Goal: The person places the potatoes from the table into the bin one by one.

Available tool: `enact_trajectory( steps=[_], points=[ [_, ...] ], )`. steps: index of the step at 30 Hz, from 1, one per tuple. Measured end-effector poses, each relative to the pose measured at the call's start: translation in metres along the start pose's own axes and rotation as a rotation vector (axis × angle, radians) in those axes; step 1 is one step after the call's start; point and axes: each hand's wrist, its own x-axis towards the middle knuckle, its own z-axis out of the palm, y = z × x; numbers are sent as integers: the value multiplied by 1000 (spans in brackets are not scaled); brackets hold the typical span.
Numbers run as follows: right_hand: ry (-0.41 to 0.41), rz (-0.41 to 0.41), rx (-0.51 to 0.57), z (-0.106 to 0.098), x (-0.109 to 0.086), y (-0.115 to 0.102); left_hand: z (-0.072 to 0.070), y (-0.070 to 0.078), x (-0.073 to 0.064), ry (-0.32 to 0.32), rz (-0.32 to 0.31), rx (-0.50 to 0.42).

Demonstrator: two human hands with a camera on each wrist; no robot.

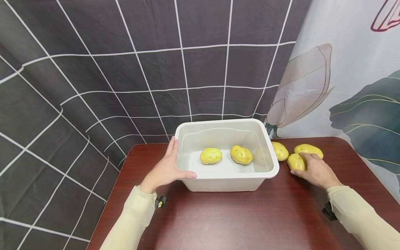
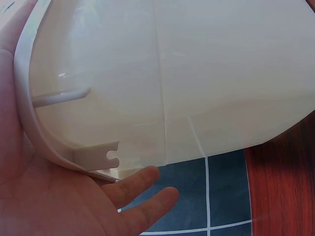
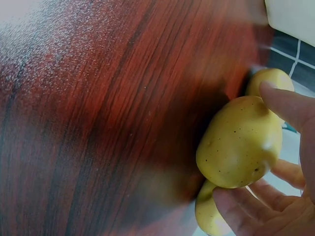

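A white plastic bin stands on the table with two yellow potatoes inside, one on the left and one on the right. My left hand rests against the bin's left end, thumb along the front rim and fingers straight; the left wrist view shows the palm at the rim. To the right of the bin, my right hand grips a potato between thumb and fingers. Beside that one lie two more potatoes, one nearer the bin and one behind the hand.
The dark red wooden table has its back edge along a dark curtain with a white grid. A pale curtain with plant prints hangs at the right, behind the loose potatoes.
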Motion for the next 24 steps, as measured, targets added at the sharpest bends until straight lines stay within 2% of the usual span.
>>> enact_trajectory(
  steps=[14,24],
  points=[
    [-6,27,6,2,-1,1,0,1,0,6,-2,-8],
    [10,10,4,3,-2,0,-1,1,-1,-1,0,-7]
  ],
)
